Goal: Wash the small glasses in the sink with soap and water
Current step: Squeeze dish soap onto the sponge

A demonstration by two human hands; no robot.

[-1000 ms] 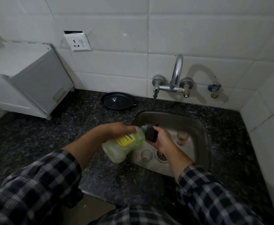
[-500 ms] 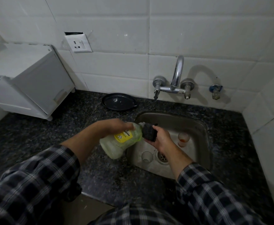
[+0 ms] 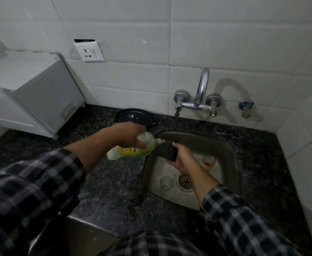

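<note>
My left hand (image 3: 128, 134) grips a green soap bottle (image 3: 133, 149) with a yellow label, tipped on its side with the nozzle pointing right. The nozzle touches a dark scrubbing sponge (image 3: 167, 151) held in my right hand (image 3: 182, 159) over the steel sink (image 3: 227, 145). Two small glasses stand in the basin: a clear one (image 3: 166, 182) at the front left by the drain, and one with an orange residue (image 3: 208, 161) at the right, just beyond my right hand.
A chrome wall tap (image 3: 202, 93) hangs over the sink's back edge, no water running. A dark pan (image 3: 135, 117) sits on the black granite counter (image 3: 114, 182) behind my left hand. A white appliance (image 3: 31, 97) stands at the left; white tiled walls close the right side.
The bottle has tipped further, its base rising and its nozzle staying on the sponge. Both hands kept their grip; the view has shifted slightly.
</note>
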